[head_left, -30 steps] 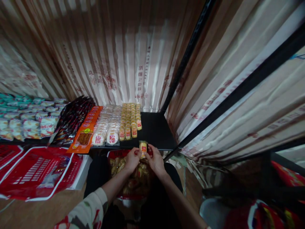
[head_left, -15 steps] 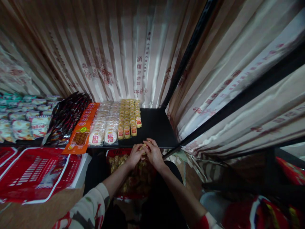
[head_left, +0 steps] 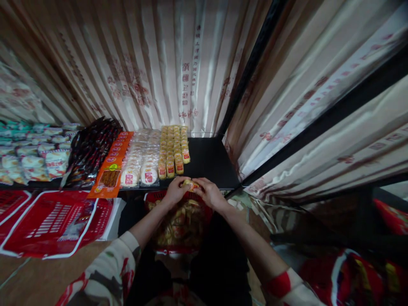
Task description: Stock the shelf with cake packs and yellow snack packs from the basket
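Note:
Between my two hands is a small yellow wrapped snack (head_left: 190,184) with a red label. My left hand (head_left: 175,191) pinches its left end, and my right hand (head_left: 208,194) grips its right end. Both hands are over the front edge of the black shelf (head_left: 208,159). Below them, a red bag (head_left: 156,248) full of loose gold-wrapped snacks (head_left: 177,225) sits between my knees. Just beyond my hands, matching yellow snacks (head_left: 170,159) stand in tight rows on the shelf.
Left of the yellow rows are round white packaged cakes (head_left: 149,174), an orange snack packet (head_left: 110,170), dark packets (head_left: 92,153) and white packets (head_left: 54,161). Red bags (head_left: 51,225) lie below at left. A black post (head_left: 251,72) and curtain (head_left: 149,63) stand behind.
My hands have drawn slightly apart, so the yellow snack and its red label now show between them. The view has tipped down a little, and the shelf appears higher.

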Available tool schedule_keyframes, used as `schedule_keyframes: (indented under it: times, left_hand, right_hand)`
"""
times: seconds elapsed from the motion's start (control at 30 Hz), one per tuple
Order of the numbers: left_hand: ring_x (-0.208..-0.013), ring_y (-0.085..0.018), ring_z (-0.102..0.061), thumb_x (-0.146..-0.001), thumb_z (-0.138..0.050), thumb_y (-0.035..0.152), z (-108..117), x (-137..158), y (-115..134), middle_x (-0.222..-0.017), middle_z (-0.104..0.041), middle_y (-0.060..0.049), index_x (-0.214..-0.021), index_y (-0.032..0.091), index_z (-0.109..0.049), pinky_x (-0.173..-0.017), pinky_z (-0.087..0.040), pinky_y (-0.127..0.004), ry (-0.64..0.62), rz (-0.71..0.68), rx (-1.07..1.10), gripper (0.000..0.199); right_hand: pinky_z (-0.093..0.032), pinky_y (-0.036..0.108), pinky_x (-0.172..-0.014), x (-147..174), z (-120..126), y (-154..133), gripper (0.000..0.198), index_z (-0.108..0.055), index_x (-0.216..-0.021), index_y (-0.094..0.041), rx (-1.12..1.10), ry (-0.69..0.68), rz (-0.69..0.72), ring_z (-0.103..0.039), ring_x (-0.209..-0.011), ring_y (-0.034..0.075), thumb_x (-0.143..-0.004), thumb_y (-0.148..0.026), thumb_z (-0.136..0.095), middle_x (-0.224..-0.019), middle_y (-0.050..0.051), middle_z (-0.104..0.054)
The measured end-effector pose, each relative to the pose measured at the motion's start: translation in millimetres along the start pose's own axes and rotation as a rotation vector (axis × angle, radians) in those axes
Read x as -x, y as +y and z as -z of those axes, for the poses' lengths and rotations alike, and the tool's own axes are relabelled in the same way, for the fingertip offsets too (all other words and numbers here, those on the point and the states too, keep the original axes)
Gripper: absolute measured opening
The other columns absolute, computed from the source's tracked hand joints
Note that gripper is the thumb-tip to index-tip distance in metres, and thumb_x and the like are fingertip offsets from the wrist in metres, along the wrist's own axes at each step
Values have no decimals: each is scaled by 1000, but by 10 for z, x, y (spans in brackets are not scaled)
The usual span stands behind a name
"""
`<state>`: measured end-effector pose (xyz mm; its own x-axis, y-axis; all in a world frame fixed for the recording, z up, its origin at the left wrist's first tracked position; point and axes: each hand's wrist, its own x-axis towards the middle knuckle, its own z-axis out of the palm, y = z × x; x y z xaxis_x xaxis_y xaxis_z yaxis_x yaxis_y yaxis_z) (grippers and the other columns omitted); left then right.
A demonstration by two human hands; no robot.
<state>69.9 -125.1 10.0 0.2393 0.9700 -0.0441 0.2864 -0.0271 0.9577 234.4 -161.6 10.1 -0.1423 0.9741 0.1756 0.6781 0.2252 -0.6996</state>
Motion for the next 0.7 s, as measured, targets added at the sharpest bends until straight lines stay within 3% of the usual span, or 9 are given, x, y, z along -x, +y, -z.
schedule_keyframes:
  times: [0.2,0.33,0.5,0.7]
  left_hand:
    - [-74,-13,-58,-69,-61,18,-7,-105,202,-84,-66,-3,-91,15,-66,-73,-48,-26,-8,-6,121,23]
    - [-63,-9,-55,-71,-61,20,-116,-102,215,-89,-63,-5,-105,13,-60,-62,-49,-23,88,45,245,35]
    - [-86,-14,-61,-73,-59,16,-256,-45,133,-115,-57,-10,-108,16,-57,-69,-52,-24,149,19,399,35]
    - [-105,-20,-57,-77,-53,15,-352,-135,64,-116,-58,-8,-106,19,-59,-75,-53,-28,134,-28,255,30]
  right_hand:
    - [-47,22,-57,-3,-28,39,29,-63,-104,-22,-187,60,-147,-56,-58,9,-77,-33,-59,-89,2,-63]
    - [-42,20,-45,-46,-30,73,29,-62,-94,-20,-359,148,-268,-51,-47,6,-73,-39,-60,-85,0,-62]
    - [-41,20,-44,-211,-63,191,30,-60,-89,-19,-390,256,-365,-51,-44,7,-71,-43,-59,-77,-1,-62]
    - [-47,23,-51,-534,-192,327,31,-61,-91,-19,-296,349,-372,-56,-52,11,-72,-44,-57,-80,1,-65]
